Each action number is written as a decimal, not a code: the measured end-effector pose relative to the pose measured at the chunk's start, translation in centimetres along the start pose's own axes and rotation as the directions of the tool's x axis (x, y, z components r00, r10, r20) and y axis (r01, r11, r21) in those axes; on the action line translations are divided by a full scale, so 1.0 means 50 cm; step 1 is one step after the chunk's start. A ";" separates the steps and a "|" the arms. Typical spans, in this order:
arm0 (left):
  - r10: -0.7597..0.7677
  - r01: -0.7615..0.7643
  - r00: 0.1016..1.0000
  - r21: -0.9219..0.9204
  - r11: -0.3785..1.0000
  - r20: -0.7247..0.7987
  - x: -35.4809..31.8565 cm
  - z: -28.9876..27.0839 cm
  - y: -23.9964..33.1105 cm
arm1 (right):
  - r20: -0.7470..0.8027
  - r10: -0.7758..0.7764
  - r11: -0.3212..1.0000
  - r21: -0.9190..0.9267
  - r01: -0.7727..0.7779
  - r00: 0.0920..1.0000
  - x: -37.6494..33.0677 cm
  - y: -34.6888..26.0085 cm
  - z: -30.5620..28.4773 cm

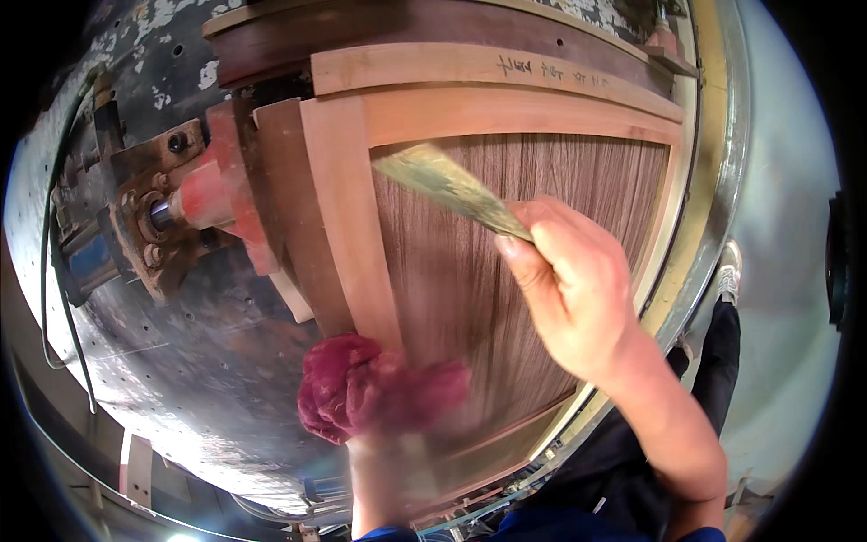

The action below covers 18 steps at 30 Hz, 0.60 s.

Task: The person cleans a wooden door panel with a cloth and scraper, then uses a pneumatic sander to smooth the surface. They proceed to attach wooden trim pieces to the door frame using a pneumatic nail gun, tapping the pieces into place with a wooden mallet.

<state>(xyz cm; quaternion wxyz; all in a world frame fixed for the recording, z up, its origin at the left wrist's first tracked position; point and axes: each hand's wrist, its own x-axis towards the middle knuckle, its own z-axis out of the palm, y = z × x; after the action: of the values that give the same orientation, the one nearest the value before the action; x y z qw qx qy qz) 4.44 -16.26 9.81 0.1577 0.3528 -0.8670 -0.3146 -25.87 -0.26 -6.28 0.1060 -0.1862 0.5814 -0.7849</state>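
Note:
In my right hand (578, 280) I grip a scraper (442, 185) by its narrow end, thumb and fingers pressed together on it. Its broad, smeared blade points up and left over the dark wood-grain panel (470, 298), and I cannot tell whether it touches. At the lower left, my left hand (368, 447) holds a crumpled dark red cloth (339, 388), which hides most of the fingers. Motion smears one side of the cloth. It lies over the lower part of the pale wooden frame strip (348, 217) and the panel's edge.
A red clamp head (203, 194) with a bolted metal bracket (149, 230) presses the frame from the left. A reddish-brown beam (433, 41) runs along the far side. The worn metal table (244, 361) extends left. A person's leg and shoe (730, 271) show at right.

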 end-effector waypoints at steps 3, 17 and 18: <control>-0.016 0.016 1.000 0.005 1.000 -0.010 -0.005 -0.004 0.009 | -0.104 0.002 1.000 0.023 0.000 0.995 -0.016 0.017 0.045; -0.066 0.066 0.998 -0.025 0.998 -0.023 -0.006 0.003 0.014 | 0.022 -0.077 0.977 -0.198 0.080 0.997 -0.057 0.021 0.013; -0.073 0.072 0.997 -0.023 0.997 -0.039 -0.010 0.005 0.022 | -0.013 -0.031 0.996 -0.087 0.030 0.999 -0.035 0.029 0.011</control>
<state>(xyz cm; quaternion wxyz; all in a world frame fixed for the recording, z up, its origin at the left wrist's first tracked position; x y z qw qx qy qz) 4.11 -15.19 10.32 0.1671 0.3887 -0.8469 -0.3222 -24.12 -0.48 -7.82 0.0817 -0.1937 0.6128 -0.7618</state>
